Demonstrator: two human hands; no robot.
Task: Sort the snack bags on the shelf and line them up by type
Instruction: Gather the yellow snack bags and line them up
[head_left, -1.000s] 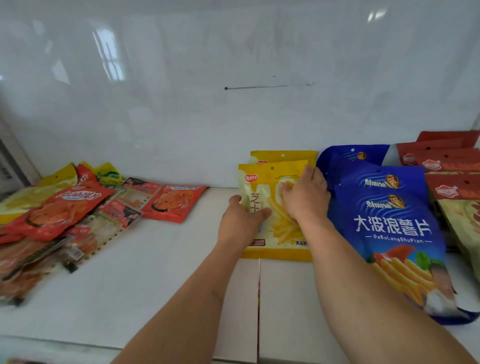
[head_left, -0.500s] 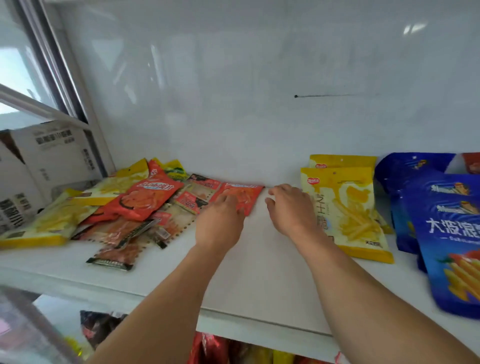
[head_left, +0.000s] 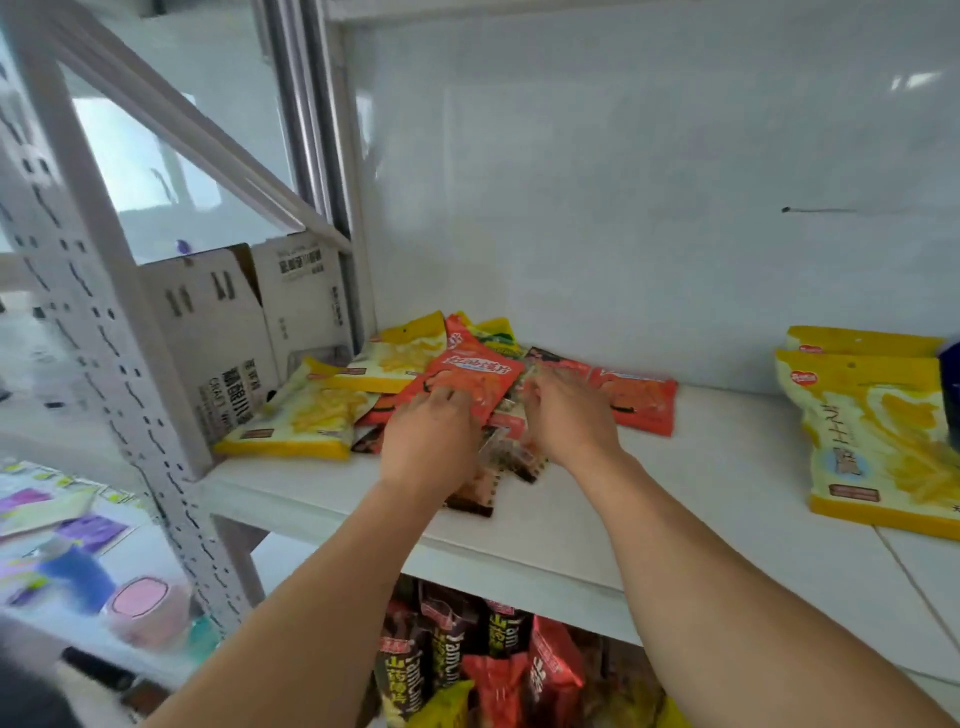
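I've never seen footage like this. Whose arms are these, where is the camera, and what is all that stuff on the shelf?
No machine here: these are a person's two bare arms, filmed by a wide-angle camera worn on the head, looking forward and down. The left hand and right hand both rest on a jumbled pile of snack bags on the white shelf. The left hand's fingers lie on a red bag; whether either hand actually grips anything is too blurred to tell. Yellow bags lie at the pile's left, and two more yellow bags are lined up apart at the right. More snacks stand on the shelf below.
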